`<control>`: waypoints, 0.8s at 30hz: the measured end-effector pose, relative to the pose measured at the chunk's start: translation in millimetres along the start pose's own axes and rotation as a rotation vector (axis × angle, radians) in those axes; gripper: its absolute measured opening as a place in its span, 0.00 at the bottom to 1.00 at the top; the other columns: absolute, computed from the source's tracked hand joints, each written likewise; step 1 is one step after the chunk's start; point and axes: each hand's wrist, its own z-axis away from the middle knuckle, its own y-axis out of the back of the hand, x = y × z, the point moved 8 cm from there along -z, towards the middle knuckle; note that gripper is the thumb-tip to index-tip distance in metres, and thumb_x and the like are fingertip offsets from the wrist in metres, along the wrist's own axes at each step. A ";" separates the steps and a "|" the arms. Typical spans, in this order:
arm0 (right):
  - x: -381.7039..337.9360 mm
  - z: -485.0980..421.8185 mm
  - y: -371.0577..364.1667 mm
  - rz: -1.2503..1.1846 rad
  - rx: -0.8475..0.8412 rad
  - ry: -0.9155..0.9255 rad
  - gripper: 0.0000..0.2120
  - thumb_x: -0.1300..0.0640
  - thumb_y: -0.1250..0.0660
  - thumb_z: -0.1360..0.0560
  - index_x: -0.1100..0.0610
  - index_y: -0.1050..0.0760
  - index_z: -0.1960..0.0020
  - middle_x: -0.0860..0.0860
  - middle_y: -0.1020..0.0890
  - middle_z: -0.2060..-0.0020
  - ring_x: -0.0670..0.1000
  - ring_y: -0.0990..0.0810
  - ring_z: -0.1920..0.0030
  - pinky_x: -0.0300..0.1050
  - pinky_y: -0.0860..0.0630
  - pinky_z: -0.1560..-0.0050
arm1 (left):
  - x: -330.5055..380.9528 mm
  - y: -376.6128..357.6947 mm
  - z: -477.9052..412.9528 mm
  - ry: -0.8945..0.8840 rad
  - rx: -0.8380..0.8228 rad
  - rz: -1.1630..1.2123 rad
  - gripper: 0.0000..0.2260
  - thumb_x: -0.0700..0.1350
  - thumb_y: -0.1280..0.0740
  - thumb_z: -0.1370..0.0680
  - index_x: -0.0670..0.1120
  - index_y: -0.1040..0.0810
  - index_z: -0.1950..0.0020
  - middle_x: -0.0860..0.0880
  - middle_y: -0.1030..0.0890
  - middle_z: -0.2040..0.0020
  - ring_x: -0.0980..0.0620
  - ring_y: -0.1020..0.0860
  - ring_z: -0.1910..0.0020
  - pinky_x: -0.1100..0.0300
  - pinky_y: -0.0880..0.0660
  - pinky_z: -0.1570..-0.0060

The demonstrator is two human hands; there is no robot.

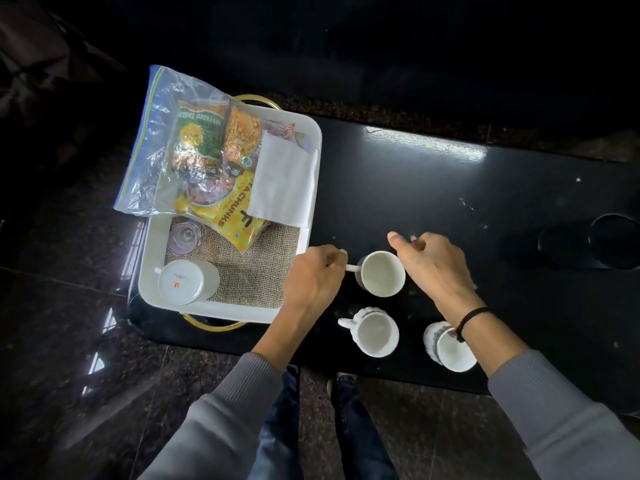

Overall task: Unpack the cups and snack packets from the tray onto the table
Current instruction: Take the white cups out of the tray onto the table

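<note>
Table [450,174]: black, high gloss, smooth; window glare toward 12 o'clock, pale specks scattered.
Tray [313,140], at table's 9 o'clock end: smooth white plastic, soft sheen. Handles [256,96]: polished gold metal.
Liner [256,271] in tray: coarse open-weave burlap, rough.
Zip bag [152,133], 11 o'clock: thin clear plastic, crinkled, shiny.
Snack packets [228,209]: glossy printed film.
Paper sheet [282,185]: white, matt.
Tumbler [183,237]: clear, glass-like.
Upturned cup [183,282], far cup [382,273], middle cup [377,332], right cup [450,348]: white glazed ceramic.
Floor [69,341]: polished speckled stone.
Sleeves [571,410]: grey ribbed knit.
</note>
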 end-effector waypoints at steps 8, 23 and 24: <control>-75.0 29.5 -17.0 0.110 -0.015 0.234 0.17 0.38 0.35 0.23 0.51 0.21 0.54 0.49 0.16 0.57 0.56 0.18 0.53 0.49 0.22 0.54 | 7.1 55.6 17.3 -0.099 0.060 -0.066 0.10 0.50 0.36 0.20 0.52 0.16 0.46 0.54 0.14 0.50 0.52 0.17 0.50 0.50 0.21 0.46; -189.8 99.8 -171.9 0.171 -0.503 0.705 0.09 0.56 0.26 0.26 0.54 0.20 0.47 0.46 0.15 0.54 0.48 0.16 0.52 0.50 0.18 0.45 | -84.5 189.0 41.7 -0.194 0.361 -0.440 0.25 0.58 0.24 0.30 0.52 0.22 0.35 0.51 0.21 0.36 0.46 0.26 0.35 0.47 0.30 0.38; -191.4 101.7 -177.8 0.191 -0.506 0.715 0.09 0.56 0.26 0.27 0.53 0.21 0.47 0.46 0.15 0.54 0.48 0.17 0.51 0.50 0.18 0.45 | -92.3 186.9 39.7 -0.178 0.317 -0.482 0.30 0.58 0.23 0.32 0.51 0.24 0.32 0.50 0.22 0.33 0.45 0.26 0.34 0.47 0.31 0.39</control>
